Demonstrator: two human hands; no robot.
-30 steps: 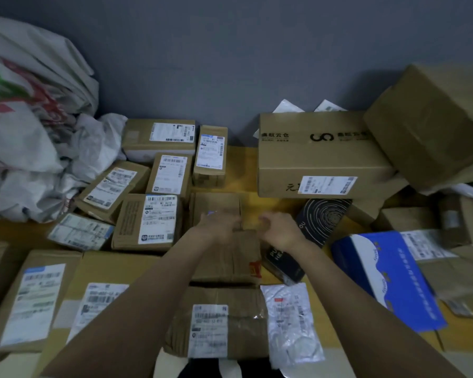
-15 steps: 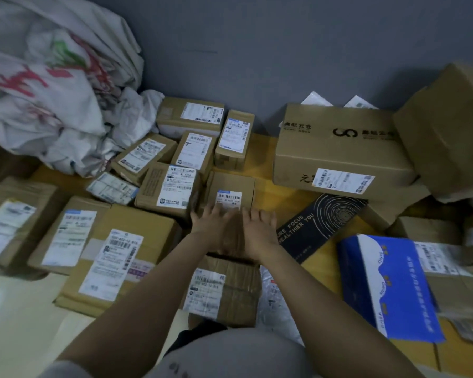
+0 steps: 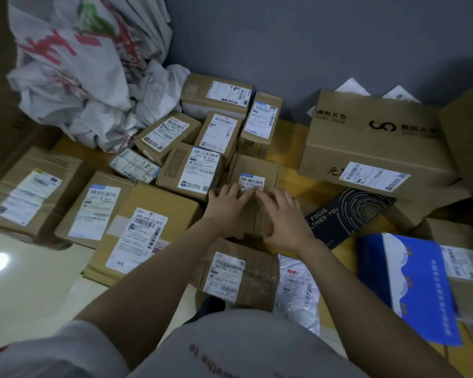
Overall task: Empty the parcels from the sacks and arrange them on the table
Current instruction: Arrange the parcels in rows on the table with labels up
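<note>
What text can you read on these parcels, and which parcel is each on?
"502-602-12 815": label on the flat carton.
"502-602-12 815": label on the taped parcel nearest the person.
"FOCUS" and "THIER YOU", cut off: black box.
Other labels and carton print: too blurred.

labelled brown parcels (image 3: 194, 170) lie on the yellow table (image 3: 291, 136) beside crumpled sacks (image 3: 79, 77).

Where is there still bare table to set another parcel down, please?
The widest bare patch of table lies at the back, between the small upright box and the large branded carton. A narrower strip shows between the black box and the blue box. The labelled boxes on the left sit packed edge to edge; the right side is piled up.
</note>
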